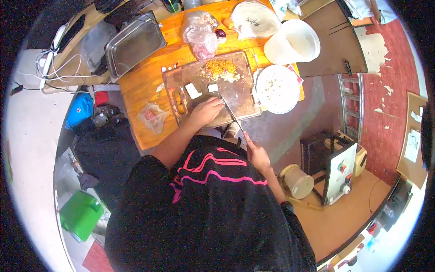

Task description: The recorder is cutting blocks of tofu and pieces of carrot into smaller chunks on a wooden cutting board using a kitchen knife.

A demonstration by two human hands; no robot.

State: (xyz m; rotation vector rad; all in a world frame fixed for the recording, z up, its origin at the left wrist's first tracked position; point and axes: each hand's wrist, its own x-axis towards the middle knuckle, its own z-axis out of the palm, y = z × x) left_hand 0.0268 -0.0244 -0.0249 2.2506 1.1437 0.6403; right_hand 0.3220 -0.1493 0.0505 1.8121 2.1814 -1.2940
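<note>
My right hand (258,157) grips the handle of a kitchen knife (232,112), its blade slanting up and left across the near edge of the cutting board (238,97). Close to the blade's tip, my left hand (206,111) rests on the board with fingers drawn together; whatever may be under the fingertips is hidden. Just beyond the fingers lies a small white block (212,88), and a larger white block (193,90) sits to its left. A heap of finely chopped orange and pale food (219,70) covers the board's far part.
Right of the board stands a white bowl (277,89) of chopped pieces, with a white bucket (276,51) behind it. Plastic bags (200,34), a red onion (220,33) and a metal tray (136,46) occupy the wooden table (132,91). A small plastic bag (153,117) lies left.
</note>
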